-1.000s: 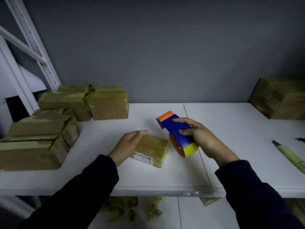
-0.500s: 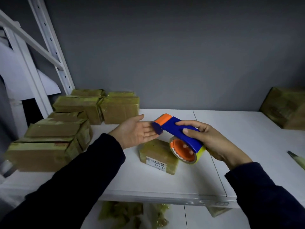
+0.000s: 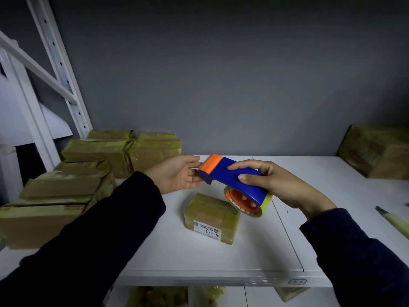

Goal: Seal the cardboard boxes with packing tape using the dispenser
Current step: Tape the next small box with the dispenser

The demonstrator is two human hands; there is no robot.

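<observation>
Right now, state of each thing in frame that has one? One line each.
tape dispenser, held above the shelf in right hand
tape roll, mounted in the dispenser
left hand, at the orange cutter end; pinch on tape unclear
small box, flat on the shelf, taped over, untouched
stacked boxes, taped, piled at left

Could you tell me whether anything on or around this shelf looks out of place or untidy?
Only minor things. The small labelled box sits turned at an angle to the shelf edge, and crumpled yellowish scraps lie below the shelf. The tape dispenser looks intact.
</observation>
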